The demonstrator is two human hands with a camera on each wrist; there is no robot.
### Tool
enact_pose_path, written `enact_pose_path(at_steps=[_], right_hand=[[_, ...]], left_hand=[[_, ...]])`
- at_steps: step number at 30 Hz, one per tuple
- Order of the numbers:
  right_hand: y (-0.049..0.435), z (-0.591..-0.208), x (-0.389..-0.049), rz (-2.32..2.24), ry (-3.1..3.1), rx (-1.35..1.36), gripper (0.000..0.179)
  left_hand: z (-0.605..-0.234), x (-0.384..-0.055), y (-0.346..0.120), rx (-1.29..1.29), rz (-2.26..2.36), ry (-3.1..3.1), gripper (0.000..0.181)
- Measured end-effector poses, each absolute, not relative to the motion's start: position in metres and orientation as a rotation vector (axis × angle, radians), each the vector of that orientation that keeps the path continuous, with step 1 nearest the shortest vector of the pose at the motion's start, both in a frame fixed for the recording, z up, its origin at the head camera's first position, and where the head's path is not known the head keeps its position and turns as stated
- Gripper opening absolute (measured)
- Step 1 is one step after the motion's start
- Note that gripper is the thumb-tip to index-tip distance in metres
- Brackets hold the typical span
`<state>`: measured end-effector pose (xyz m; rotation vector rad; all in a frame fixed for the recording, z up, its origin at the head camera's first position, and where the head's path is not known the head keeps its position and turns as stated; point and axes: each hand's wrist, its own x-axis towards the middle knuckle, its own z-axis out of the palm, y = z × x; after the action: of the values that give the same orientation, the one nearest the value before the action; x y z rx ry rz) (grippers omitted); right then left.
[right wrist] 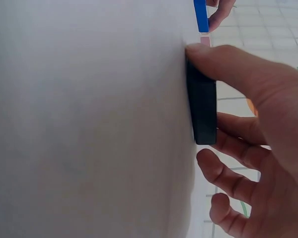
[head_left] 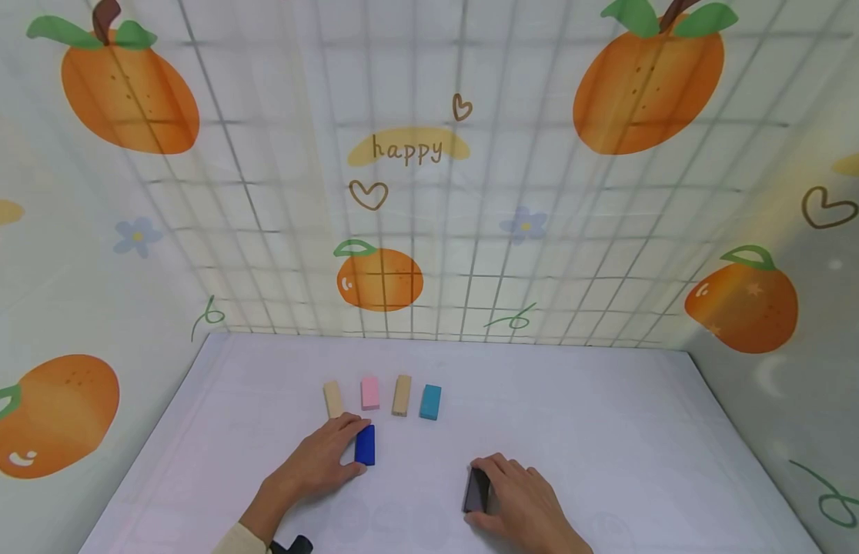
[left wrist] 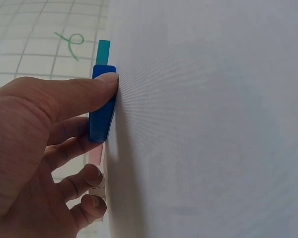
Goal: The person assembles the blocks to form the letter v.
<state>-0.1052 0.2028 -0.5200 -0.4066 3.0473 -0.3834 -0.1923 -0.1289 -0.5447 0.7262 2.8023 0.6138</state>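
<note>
A dark blue block [head_left: 365, 445] lies on the white table, and my left hand [head_left: 323, 455] pinches its two ends between thumb and fingers. The left wrist view shows the thumb on the near end of this blue block [left wrist: 102, 111]. Farther right, my right hand [head_left: 523, 496] grips a black block [head_left: 476, 491] the same way, thumb at the near end and fingers at the far end. In the right wrist view the black block [right wrist: 203, 106] stays down at the table surface, the ring and little fingers held away from it.
Behind the hands a row of blocks stands on the table [head_left: 609, 431]: a wooden block [head_left: 332, 398], a pink block [head_left: 370, 393], another wooden block [head_left: 401, 395] and a teal block [head_left: 431, 402]. A patterned curtain [head_left: 416, 215] over a wire grid rises at the back.
</note>
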Motion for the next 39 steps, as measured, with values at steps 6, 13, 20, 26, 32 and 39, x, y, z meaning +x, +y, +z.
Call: enact_pose_path(at_steps=[6,13,20,26,32,39], right_hand=[[0.2038,-0.5208,-0.1063,-0.380,3.009,-0.363,0.068],[0.2066,-0.5198,-0.1047,-0.400,3.010,-0.357,0.068],[0.2078,-0.5207,-0.1058,-0.406,2.998,-0.352,0.069],[0.2104,-0.5186,-0.1060,-0.409,2.973,-0.309,0.073],[0.2121,-0.5206,-0.1062,-0.397,2.985,-0.321,0.071],[0.2118,-0.5238,-0.1080,-0.411,2.970,-0.315,0.068]], left_hand=[[-0.5446,-0.1925,-0.1289,0.731,0.613,2.804,0.069],[-0.5451,-0.1920,-0.1287,0.728,0.618,2.808,0.069],[-0.5444,-0.1918,-0.1285,0.720,0.623,2.808,0.069],[-0.5442,-0.1920,-0.1289,0.733,0.632,2.809,0.069],[-0.5451,-0.1927,-0.1295,0.729,0.637,2.813,0.069],[-0.5445,-0.1917,-0.1292,0.717,0.646,2.808,0.069]])
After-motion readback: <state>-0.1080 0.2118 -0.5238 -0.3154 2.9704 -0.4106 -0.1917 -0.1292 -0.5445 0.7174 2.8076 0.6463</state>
